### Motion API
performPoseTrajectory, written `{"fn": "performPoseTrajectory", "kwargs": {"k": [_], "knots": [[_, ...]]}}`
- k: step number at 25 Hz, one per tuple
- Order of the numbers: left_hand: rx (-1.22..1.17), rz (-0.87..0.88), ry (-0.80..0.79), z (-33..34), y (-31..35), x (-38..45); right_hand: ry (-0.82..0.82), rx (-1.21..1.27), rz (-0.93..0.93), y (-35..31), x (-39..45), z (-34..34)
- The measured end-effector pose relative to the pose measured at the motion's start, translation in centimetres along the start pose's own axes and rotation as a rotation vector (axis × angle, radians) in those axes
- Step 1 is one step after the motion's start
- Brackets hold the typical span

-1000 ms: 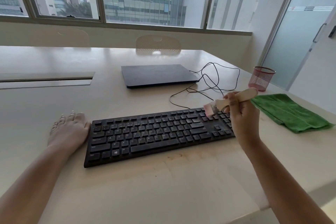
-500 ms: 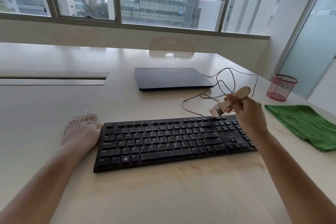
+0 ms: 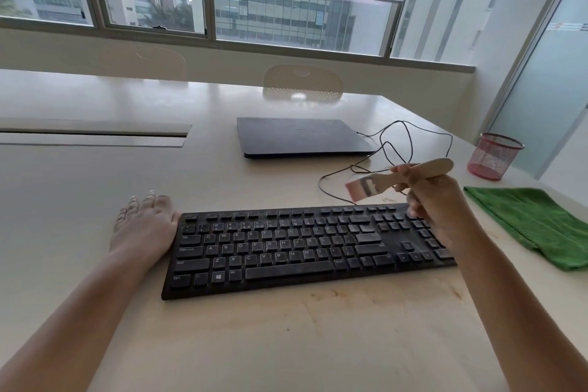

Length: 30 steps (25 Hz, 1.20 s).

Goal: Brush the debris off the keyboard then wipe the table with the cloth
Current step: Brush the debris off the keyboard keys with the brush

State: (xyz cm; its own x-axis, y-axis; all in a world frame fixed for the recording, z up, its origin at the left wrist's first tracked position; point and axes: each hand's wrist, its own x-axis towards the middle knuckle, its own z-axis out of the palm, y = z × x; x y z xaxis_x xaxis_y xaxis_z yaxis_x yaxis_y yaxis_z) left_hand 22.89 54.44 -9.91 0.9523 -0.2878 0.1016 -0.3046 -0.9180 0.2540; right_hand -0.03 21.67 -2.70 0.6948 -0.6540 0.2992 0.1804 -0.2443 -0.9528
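Gripping a brush (image 3: 404, 177) above the keyboard's (image 3: 299, 248) right end, the right hand (image 3: 439, 200) is pinching its handle; the left hand (image 3: 144, 227) is lying flat, fingers spread, at the left end; the cup (image 3: 494, 156) is sitting at the tabletop's (image 3: 95, 188) right edge, contents unclear.

Keyboard, brush, cloth and table

A dusty black keyboard (image 3: 305, 245) is laid flat at centre frame on the stained beige table (image 3: 286, 337); a wooden brush (image 3: 397, 178) is raised above its upper right edge; a crumpled green cloth (image 3: 534, 223) is spread at right.

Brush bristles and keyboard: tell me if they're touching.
Apart. The head view shows the brush, held by the right hand, with its bristles raised above the keyboard, table visible between.
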Motion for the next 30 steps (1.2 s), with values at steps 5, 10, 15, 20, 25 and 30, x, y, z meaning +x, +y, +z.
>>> {"fn": "performPoseTrajectory", "kwargs": {"k": [5, 10, 15, 20, 25, 30], "knots": [[0.018, 0.0, 0.0, 0.0, 0.0, 0.0, 0.097, 0.398, 0.239, -0.6, 0.1, -2.2], [0.009, 0.001, 0.007, -0.2, 0.2, -0.3, 0.156, -0.363, -0.049, 0.8, -0.9, 0.8], [0.009, 0.007, 0.0, -0.2, 0.0, -0.3, 0.128, -0.708, -0.062, 0.7, -0.4, 0.7], [0.026, 0.009, 0.004, -0.1, 0.0, -0.1, 0.352, -0.809, -0.131, 0.6, 0.1, -2.9], [0.023, 0.011, -0.002, 0.0, -0.1, 0.0, 0.111, -0.715, -0.132, 1.2, -0.2, -0.1], [0.03, 0.01, -0.002, 0.2, -0.2, 0.2, 0.42, -0.846, -0.148, 1.5, 0.4, -4.3]]}}
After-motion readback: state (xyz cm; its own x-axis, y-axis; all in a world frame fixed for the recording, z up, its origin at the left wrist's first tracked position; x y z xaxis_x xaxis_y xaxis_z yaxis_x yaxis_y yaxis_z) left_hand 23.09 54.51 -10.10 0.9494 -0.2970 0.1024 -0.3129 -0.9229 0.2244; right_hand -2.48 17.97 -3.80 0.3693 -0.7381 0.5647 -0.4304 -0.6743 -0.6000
